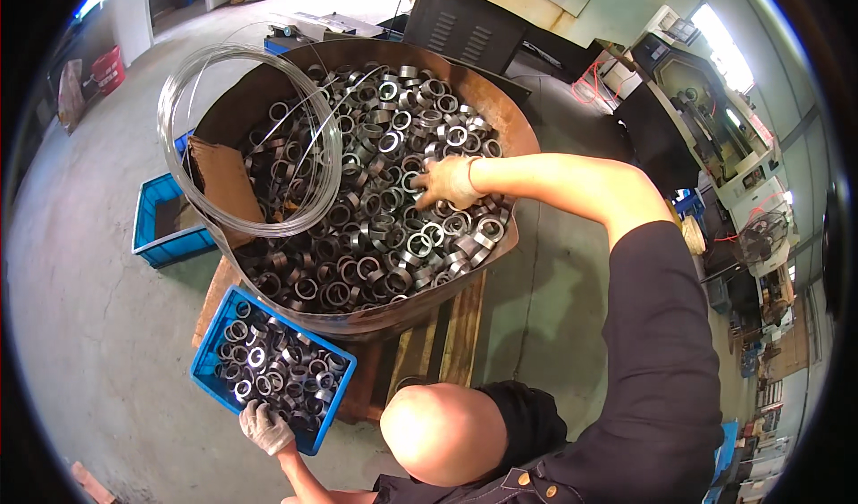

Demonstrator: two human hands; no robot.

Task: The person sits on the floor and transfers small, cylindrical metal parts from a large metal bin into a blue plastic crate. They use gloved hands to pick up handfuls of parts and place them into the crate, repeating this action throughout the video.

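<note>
My left hand (pixel 266 427), in a pale work glove, grips the near rim of a blue plastic crate (pixel 204 348). Dark and bright metal rings (pixel 277 361) fill much of the crate. My right hand (pixel 447 182), also gloved, reaches far into a big round rusty metal bin (pixel 487 100) heaped with the same kind of steel rings (pixel 366 267). Its fingers are spread and touch rings near the right side of the heap; no ring shows clearly held in them, and the fingertips are partly hidden among the rings.
A large coil of wire (pixel 326 182) leans over the bin's left side, beside a cardboard piece (pixel 223 182). Another blue crate (pixel 161 249) stands to the left. Beneath the bin is a wooden pallet (pixel 460 321). Machines (pixel 715 138) line the right; a red bucket (pixel 108 71) stands far left.
</note>
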